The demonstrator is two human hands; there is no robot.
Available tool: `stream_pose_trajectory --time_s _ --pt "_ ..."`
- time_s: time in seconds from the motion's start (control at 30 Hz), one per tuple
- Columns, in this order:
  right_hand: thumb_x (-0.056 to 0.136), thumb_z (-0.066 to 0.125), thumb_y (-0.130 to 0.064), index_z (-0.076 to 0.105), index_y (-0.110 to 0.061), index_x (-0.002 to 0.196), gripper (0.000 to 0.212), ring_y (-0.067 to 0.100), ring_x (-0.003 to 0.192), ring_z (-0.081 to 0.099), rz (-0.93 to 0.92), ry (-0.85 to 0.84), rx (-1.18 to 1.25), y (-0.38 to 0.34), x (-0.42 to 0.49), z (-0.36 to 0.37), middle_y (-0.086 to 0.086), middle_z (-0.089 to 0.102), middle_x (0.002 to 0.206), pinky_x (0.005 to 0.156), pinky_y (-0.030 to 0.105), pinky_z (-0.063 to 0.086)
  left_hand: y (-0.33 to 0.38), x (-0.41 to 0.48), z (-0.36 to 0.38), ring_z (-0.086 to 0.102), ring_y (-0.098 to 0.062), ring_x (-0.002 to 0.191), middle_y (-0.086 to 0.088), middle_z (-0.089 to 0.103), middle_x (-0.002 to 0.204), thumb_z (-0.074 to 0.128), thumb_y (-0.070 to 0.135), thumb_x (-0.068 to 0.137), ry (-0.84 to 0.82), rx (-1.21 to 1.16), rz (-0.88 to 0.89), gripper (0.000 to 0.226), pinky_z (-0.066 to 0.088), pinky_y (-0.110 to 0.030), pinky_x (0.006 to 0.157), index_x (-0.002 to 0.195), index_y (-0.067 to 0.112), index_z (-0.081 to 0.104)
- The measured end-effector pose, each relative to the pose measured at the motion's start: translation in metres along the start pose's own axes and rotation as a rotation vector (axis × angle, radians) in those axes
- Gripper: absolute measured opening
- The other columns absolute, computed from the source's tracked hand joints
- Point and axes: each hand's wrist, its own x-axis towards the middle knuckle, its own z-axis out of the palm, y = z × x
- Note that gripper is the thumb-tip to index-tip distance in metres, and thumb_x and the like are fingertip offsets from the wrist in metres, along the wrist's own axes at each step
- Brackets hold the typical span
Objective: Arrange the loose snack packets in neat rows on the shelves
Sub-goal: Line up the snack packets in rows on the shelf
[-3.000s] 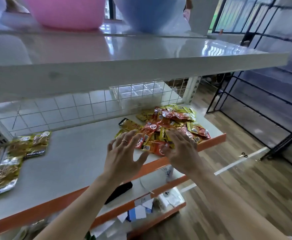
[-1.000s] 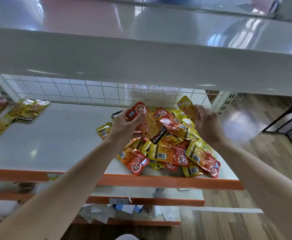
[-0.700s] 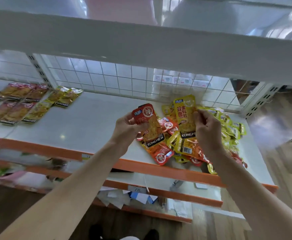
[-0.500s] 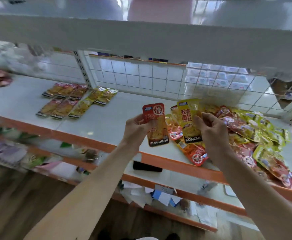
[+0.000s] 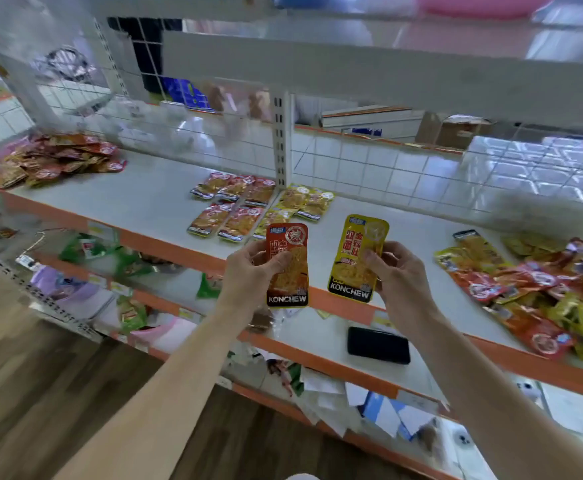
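Left hand (image 5: pixel 248 271) pinches a red packet (image 5: pixel 288 266) upright – right hand (image 5: pixel 399 275) a yellow packet (image 5: pixel 357 258), just beside.

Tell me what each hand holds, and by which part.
Left hand holds the red Konchew packet along its left edge, thumb across the front. Right hand holds the yellow Konchew packet by its right edge.

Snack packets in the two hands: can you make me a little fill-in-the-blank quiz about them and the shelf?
1. The left hand grips the red packet; the right hand grips the other packet, coloured ____.
2. Both packets bear the word ____ at the bottom.
3. The shelf has a front edge coloured ____.
Missing words: yellow; KONCHEW; orange.
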Motion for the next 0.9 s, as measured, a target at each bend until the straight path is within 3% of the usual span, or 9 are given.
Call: stream_pose_trajectory --time_s 0.1,0.2,0.33,0.43,0.53,0.7,0.9 --pt "0.093 0.066 -0.010 0.067 -0.014 0.100 0.008 0.024 0.095 0.072 -0.008 -0.005 -0.027 0.010 -0.008 0.040 0.005 0.075 0.096 0.093 0.050 0.056 0.003 0.004 -0.043 0.075 -0.011 0.074 0.006 0.077 0.081 0.079 0.013 0.082 0.001 0.032 0.009 0.018 0.057 -0.022 0.060 0.098 0.015 0.072" --pt "0.093 0.066 -0.009 0.067 -0.015 0.103 0.012 0.025 0.096 0.072 -0.005 -0.010 -0.028 0.017 -0.018 0.072 0.008 0.075 0.102 0.088 0.048 0.058 0.003 0.011 -0.077 0.076 -0.017 0.081 0.002 0.078 0.086 0.080 0.015 0.081 -0.006 0.057 0.004 0.013 0.060 -0.031 0.070 0.091 0.019 0.073" --pt "0.093 0.066 -0.010 0.067 -0.016 0.105 0.013 0.024 0.095 0.073 0.009 0.009 -0.075 0.024 -0.029 0.095 0.006 0.074 0.102 0.081 0.040 0.060 0.004 0.015 -0.101 0.076 -0.017 0.081 0.002 0.078 0.088 0.077 0.013 0.085 -0.027 0.042 0.008 0.014 0.060 -0.028 0.066 0.098 0.016 0.073" --pt "0.093 0.066 -0.008 0.066 -0.014 0.106 0.015 0.021 0.090 0.074 0.029 0.041 -0.095 0.024 -0.030 0.100 0.007 0.075 0.101 0.075 0.035 0.060 0.000 0.019 -0.106 0.076 -0.016 0.079 0.004 0.078 0.085 0.075 0.014 0.087 -0.027 0.019 -0.004 0.012 0.058 -0.024 0.061 0.097 0.020 0.072" --pt "0.092 0.067 -0.008 0.066 -0.012 0.106 0.014 0.021 0.088 0.074 0.028 0.058 -0.124 0.024 -0.026 0.100 0.008 0.075 0.100 0.071 0.032 0.060 -0.005 0.027 -0.103 0.076 -0.019 0.081 0.004 0.078 0.085 0.075 0.015 0.087 -0.014 0.019 -0.019 0.013 0.060 -0.034 0.069 0.093 0.025 0.071" --pt "0.092 0.068 -0.008 0.066 -0.011 0.106 0.015 0.023 0.091 0.074 0.036 0.054 -0.119 0.029 -0.008 0.098 0.008 0.074 0.101 0.077 0.037 0.061 -0.008 0.041 -0.095 0.075 -0.020 0.083 0.003 0.078 0.087 0.076 0.015 0.087 0.001 0.048 -0.029 0.014 0.061 -0.036 0.072 0.093 0.026 0.070" --pt "0.092 0.068 -0.008 0.063 -0.008 0.119 0.028 0.017 0.084 0.075 0.047 0.026 -0.102 0.029 0.024 0.102 0.006 0.075 0.099 0.065 0.025 0.058 -0.006 0.066 -0.093 0.075 -0.022 0.089 0.002 0.078 0.092 0.080 0.021 0.084 0.038 0.149 -0.045 0.015 0.061 -0.045 0.081 0.095 0.027 0.072"
